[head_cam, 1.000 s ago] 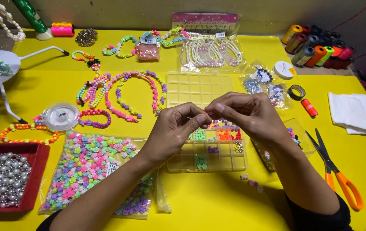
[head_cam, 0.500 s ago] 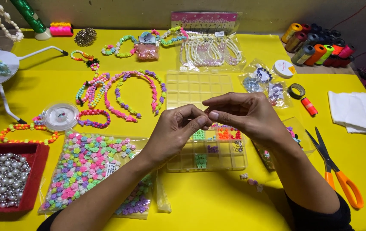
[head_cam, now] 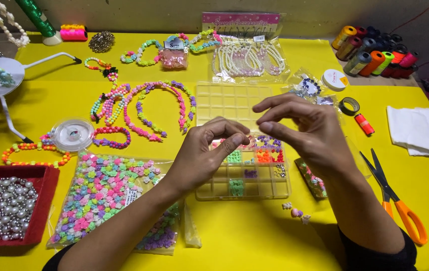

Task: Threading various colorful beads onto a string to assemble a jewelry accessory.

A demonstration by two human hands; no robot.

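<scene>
Since 0.5 s ago, both pinching hands, left hand (head_cam: 202, 155) and right hand (head_cam: 307, 133), parted slightly above the bead box (head_cam: 242, 188), perhaps gripping thread.

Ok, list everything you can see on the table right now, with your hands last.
table: one, yellow
bead organiser box: one, clear, centre, under the hands
bag of flower beads: one, pastel mix, front left
red tray: one, holds silver beads, far left
cord spool: one, clear, left
bead strands: several, pink and pastel, left of centre
thread spools: many, mixed colours, back right
scissors: one, orange-handled, right
white cloth: one, right edge
left hand: pinched, above box
right hand: pinched, above box
</scene>
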